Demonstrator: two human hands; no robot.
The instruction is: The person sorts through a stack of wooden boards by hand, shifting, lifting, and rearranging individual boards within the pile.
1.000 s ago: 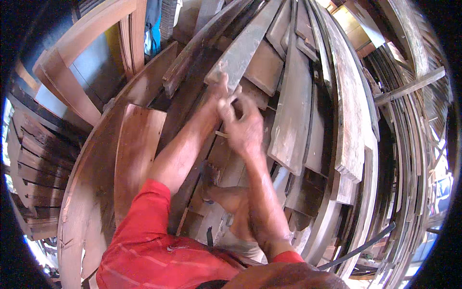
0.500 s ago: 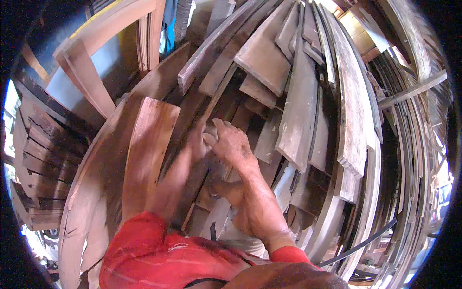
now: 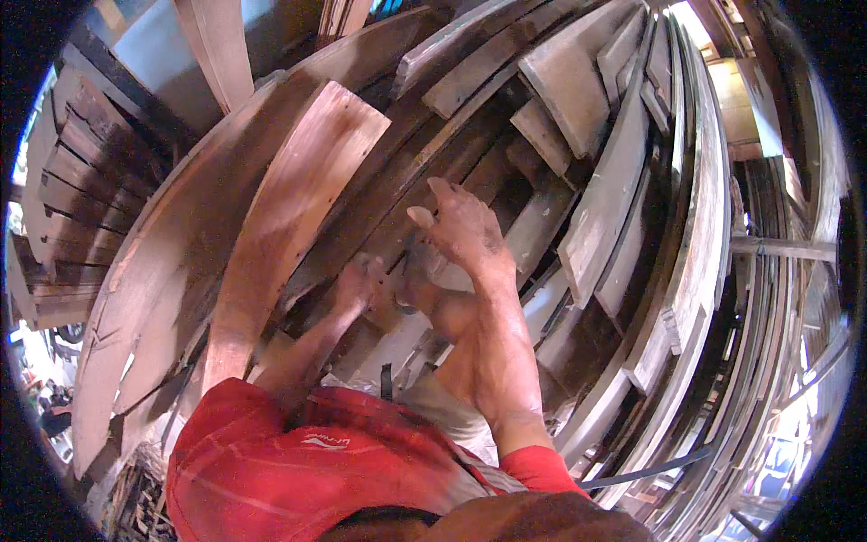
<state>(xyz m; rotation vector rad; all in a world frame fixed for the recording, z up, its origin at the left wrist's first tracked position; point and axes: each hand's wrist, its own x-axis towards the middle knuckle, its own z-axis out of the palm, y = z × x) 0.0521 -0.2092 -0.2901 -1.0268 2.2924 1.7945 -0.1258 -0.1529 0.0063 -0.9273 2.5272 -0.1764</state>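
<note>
Stacked lumber fills the place I am watching from afar through the head camera, with a wooden frame (image 3: 215, 54) at the upper left and dark slats (image 3: 99, 167) beyond it. Over on the right, long planks (image 3: 707, 190) run in a tight row that bends along the rim, near a short bar (image 3: 784, 248).

Among the wood I make out the right hand (image 3: 467, 226), its thumb and forefinger parted, with nothing visible between them. Nearest on its right is a grey board (image 3: 542, 221); I can't tell whether the two touch. Lower and to the left, the left hand (image 3: 363, 282) is blurred, and I can't tell if its fingers close on anything. To its left a reddish board (image 3: 302, 185) slants upward to the right, its lower end by the sleeve of a red shirt (image 3: 316, 461). Below the right hand I see a bare leg (image 3: 449, 313), partly behind the forearm.
</note>
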